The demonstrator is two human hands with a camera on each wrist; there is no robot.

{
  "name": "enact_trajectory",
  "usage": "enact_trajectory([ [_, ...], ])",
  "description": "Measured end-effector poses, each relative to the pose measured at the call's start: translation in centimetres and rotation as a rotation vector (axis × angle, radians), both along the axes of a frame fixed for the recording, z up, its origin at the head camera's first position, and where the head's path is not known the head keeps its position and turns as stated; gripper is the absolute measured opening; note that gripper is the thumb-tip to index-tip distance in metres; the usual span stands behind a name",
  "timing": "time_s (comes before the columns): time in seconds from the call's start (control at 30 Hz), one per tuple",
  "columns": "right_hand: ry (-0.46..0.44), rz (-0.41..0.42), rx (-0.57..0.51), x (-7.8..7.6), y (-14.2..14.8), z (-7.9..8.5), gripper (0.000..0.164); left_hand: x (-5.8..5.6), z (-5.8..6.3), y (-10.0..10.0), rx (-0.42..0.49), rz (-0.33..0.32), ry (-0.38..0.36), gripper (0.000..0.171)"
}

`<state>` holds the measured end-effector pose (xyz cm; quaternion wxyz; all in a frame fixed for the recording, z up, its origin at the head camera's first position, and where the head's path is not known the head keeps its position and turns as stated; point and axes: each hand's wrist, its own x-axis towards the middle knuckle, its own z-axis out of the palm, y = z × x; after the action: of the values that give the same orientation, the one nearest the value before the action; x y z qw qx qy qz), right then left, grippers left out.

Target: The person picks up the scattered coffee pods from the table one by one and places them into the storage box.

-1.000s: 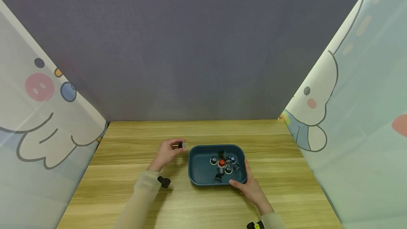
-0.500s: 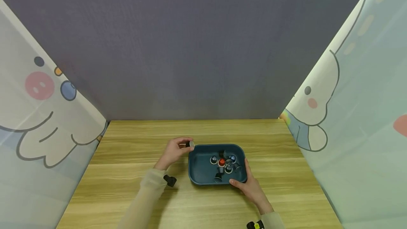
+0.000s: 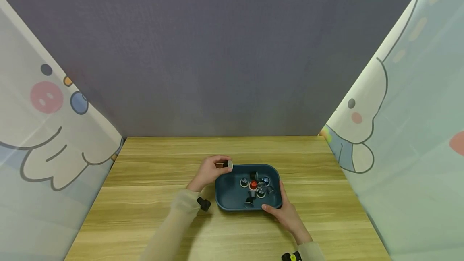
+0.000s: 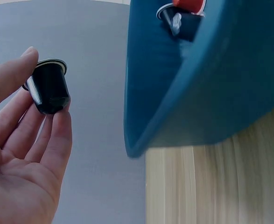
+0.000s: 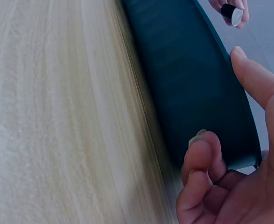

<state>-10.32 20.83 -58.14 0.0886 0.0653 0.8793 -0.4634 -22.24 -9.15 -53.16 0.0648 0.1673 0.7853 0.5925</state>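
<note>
Between the thumb and fingertips of my left hand (image 3: 209,170) is a black coffee capsule (image 4: 51,87), its pale lid facing right in the head view. It hangs in the air by the upper left corner of a dark blue tray (image 3: 229,196). My right hand (image 3: 288,214) holds the tray's lower right corner, thumb at the rim and fingers against the outer wall. Inside the tray, mostly to the right, lie several capsules, among them a red capsule (image 3: 253,185), a blue-topped capsule (image 3: 244,182) and a black capsule (image 3: 249,201).
The tray stands on a wood-grain table (image 3: 152,196). A grey wall (image 3: 221,71) rises behind it. Printed cartoon curtains hang at the left (image 3: 54,132) and right (image 3: 409,132).
My left hand has moved right with the black coffee capsule, from left of the tray to its upper left corner. My right hand and the tray stay in place.
</note>
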Motion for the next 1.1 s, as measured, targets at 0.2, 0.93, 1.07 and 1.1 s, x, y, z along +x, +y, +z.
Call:
enact_trajectory([
  [0.2, -0.016, -0.022, -0.020, -0.2, -0.1, -0.2, 0.117, -0.2, 0.0, 1.2, -0.016, -0.035, -0.019, 0.033],
  [0.93, -0.035, -0.013, -0.045, -0.3, 0.0, -0.4, 0.116, -1.5, -0.9, 5.3, -0.084, -0.165, -0.021, 0.034],
  [1.07, -0.039, -0.014, -0.054, -0.3, 0.1, -0.3, 0.116, -1.7, -1.4, 5.8, -0.091, -0.174, -0.042, 0.035],
  [1.1, -0.036, -0.013, -0.058, -0.3, 0.1, -0.4, 0.116, -1.8, -1.5, 5.9, -0.093, -0.176, -0.044, 0.035],
])
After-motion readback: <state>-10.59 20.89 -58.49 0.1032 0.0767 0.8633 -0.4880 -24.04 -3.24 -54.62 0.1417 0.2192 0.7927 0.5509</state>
